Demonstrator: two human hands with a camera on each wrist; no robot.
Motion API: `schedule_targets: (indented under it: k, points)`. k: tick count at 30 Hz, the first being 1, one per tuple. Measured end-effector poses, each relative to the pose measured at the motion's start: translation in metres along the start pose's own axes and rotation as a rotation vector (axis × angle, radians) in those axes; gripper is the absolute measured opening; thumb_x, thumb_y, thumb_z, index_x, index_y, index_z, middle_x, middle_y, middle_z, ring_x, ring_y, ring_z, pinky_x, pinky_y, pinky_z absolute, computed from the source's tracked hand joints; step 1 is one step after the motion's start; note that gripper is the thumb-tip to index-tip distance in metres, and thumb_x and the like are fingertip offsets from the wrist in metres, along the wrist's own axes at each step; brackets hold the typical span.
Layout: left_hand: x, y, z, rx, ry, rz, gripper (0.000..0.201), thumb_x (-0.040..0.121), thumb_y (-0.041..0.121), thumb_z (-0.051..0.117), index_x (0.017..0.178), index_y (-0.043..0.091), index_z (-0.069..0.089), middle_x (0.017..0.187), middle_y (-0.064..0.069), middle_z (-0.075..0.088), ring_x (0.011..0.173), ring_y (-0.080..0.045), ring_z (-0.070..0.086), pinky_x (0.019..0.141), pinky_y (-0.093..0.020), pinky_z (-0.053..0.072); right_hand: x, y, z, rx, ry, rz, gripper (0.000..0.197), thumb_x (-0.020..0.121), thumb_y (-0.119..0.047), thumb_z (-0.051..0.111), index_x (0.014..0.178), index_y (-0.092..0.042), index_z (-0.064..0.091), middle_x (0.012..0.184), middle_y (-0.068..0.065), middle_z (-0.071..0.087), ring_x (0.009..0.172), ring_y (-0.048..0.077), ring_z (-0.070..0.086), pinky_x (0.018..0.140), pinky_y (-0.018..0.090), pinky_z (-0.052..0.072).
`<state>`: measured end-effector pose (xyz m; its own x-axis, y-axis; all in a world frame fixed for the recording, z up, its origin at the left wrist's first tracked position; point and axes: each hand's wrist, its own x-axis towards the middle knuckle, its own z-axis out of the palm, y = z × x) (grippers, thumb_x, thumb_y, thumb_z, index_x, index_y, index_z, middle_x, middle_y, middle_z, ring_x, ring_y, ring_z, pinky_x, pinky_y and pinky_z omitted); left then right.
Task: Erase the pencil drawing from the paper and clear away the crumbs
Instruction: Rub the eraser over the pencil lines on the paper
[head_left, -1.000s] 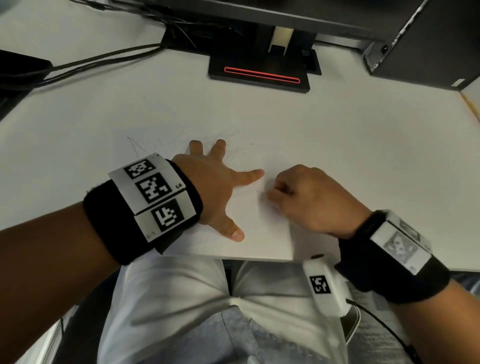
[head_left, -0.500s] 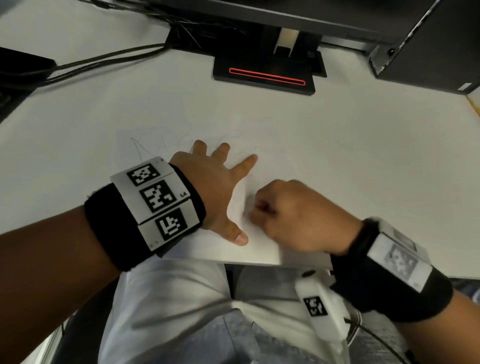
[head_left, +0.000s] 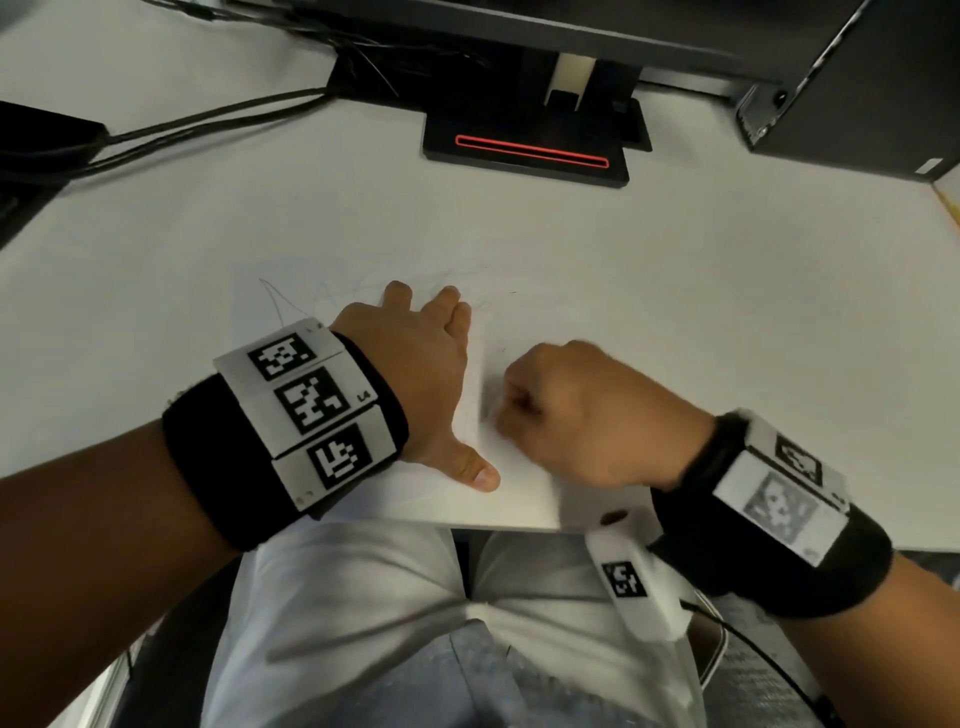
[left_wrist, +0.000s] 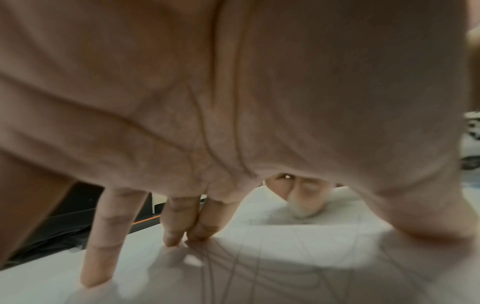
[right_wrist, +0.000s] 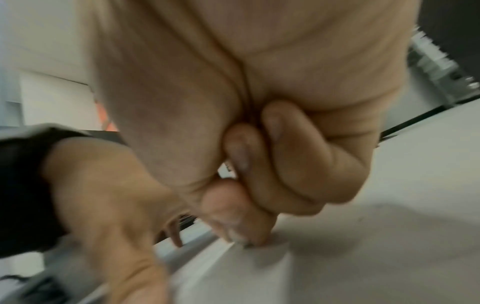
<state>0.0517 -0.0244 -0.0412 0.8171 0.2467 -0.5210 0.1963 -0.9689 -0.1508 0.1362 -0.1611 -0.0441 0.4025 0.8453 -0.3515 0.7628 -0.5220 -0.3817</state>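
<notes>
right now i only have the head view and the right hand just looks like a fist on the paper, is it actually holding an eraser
Observer: Yes. The left wrist view shows the right hand pinching a whitish eraser, tip down at the paper.
Operator: any pencil lines under the left hand
Observer: Several thin pencil lines cross the sheet beneath the left hand.
Operator: is that hand lying flat
Observer: No. Its palm arches off the sheet; the fingertips press down.
</notes>
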Motion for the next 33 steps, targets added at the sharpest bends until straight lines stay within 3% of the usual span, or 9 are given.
schedule_targets:
  k: [2, 5, 10, 15, 18, 22, 26, 30, 33]
  points:
    - [0.001, 0.0, 0.0, -0.009, 0.005, 0.001, 0.148, 0.051, 0.099, 0.047, 0.157, 0.012, -0.007, 0.166, 0.001, -0.01, 0.145, -0.033, 0.017, 0.093, -0.044, 0.045, -0.001, 0.0, -0.002, -0.009, -0.035, -0.01, 0.034, 0.097, -0.024, 0.051, 0.07, -0.005, 0.058, 0.062, 0.005, 0.06, 0.054, 0.016, 0.051, 0.048, 0.024, 0.036]
    - [0.0, 0.0, 0.0, -0.007, -0.005, 0.0, 0.148, 0.052, 0.1, 0.046, 0.157, 0.011, -0.009, 0.166, 0.001, -0.012, 0.145, -0.034, 0.016, 0.094, -0.045, 0.045, 0.01, 0.017, -0.019, 0.001, 0.08, 0.101, 0.032, 0.095, -0.026, 0.052, 0.08, 0.0, 0.065, 0.074, 0.013, 0.068, 0.068, 0.026, 0.06, 0.055, 0.03, 0.043]
    - [0.0, 0.001, -0.001, -0.005, -0.007, 0.003, 0.147, 0.053, 0.099, 0.047, 0.157, 0.01, -0.009, 0.166, 0.0, -0.011, 0.144, -0.034, 0.017, 0.09, -0.043, 0.046, 0.008, 0.001, -0.004, -0.027, -0.015, -0.002, 0.034, 0.097, -0.026, 0.051, 0.072, -0.003, 0.058, 0.065, 0.006, 0.06, 0.055, 0.017, 0.049, 0.048, 0.025, 0.036]
    - [0.0, 0.0, -0.002, 0.037, -0.025, 0.014, 0.144, 0.055, 0.099, 0.045, 0.157, 0.01, -0.007, 0.166, -0.001, -0.007, 0.144, -0.034, 0.018, 0.091, -0.044, 0.046, 0.018, 0.02, -0.019, 0.047, 0.065, 0.112, 0.033, 0.094, -0.027, 0.053, 0.08, 0.0, 0.066, 0.076, 0.014, 0.07, 0.068, 0.025, 0.062, 0.059, 0.033, 0.048]
    - [0.007, -0.011, -0.008, -0.012, -0.027, 0.038, 0.123, 0.065, 0.092, 0.049, 0.154, 0.013, 0.018, 0.16, 0.001, 0.017, 0.134, -0.031, 0.031, 0.094, -0.045, 0.048, 0.017, 0.017, -0.011, -0.003, 0.08, 0.073, 0.031, 0.094, -0.024, 0.052, 0.078, 0.001, 0.061, 0.075, 0.015, 0.067, 0.06, 0.021, 0.052, 0.052, 0.029, 0.039]
    - [0.015, -0.023, -0.014, -0.048, 0.052, 0.089, 0.08, 0.07, 0.077, 0.066, 0.122, 0.019, 0.051, 0.129, 0.004, 0.042, 0.109, -0.023, 0.04, 0.081, -0.042, 0.05, 0.018, 0.028, -0.019, 0.038, 0.078, 0.129, 0.03, 0.094, -0.026, 0.054, 0.076, -0.003, 0.063, 0.075, 0.011, 0.069, 0.059, 0.016, 0.054, 0.051, 0.025, 0.039]
    - [0.023, -0.023, -0.01, -0.139, 0.05, 0.073, 0.084, 0.062, 0.073, 0.076, 0.121, 0.022, 0.044, 0.128, 0.001, 0.036, 0.118, -0.031, 0.039, 0.085, -0.048, 0.051, 0.014, 0.022, -0.016, 0.038, 0.064, 0.074, 0.031, 0.095, -0.025, 0.053, 0.076, -0.002, 0.061, 0.073, 0.011, 0.068, 0.058, 0.015, 0.052, 0.049, 0.022, 0.038]
    - [0.027, -0.026, -0.01, -0.18, 0.034, 0.078, 0.094, 0.057, 0.073, 0.079, 0.124, 0.023, 0.035, 0.115, 0.002, 0.04, 0.111, -0.029, 0.046, 0.085, -0.049, 0.051, 0.011, 0.016, -0.015, -0.01, -0.048, 0.004, 0.035, 0.096, -0.029, 0.054, 0.072, -0.005, 0.059, 0.066, 0.007, 0.064, 0.054, 0.013, 0.05, 0.049, 0.019, 0.039]
    - [0.027, -0.025, -0.013, -0.15, 0.016, 0.062, 0.095, 0.058, 0.075, 0.077, 0.123, 0.017, 0.038, 0.118, 0.002, 0.039, 0.112, -0.029, 0.045, 0.087, -0.049, 0.051, 0.019, 0.032, -0.03, 0.0, 0.049, 0.099, 0.034, 0.095, -0.028, 0.054, 0.076, 0.0, 0.063, 0.073, 0.013, 0.069, 0.062, 0.023, 0.058, 0.055, 0.031, 0.045]
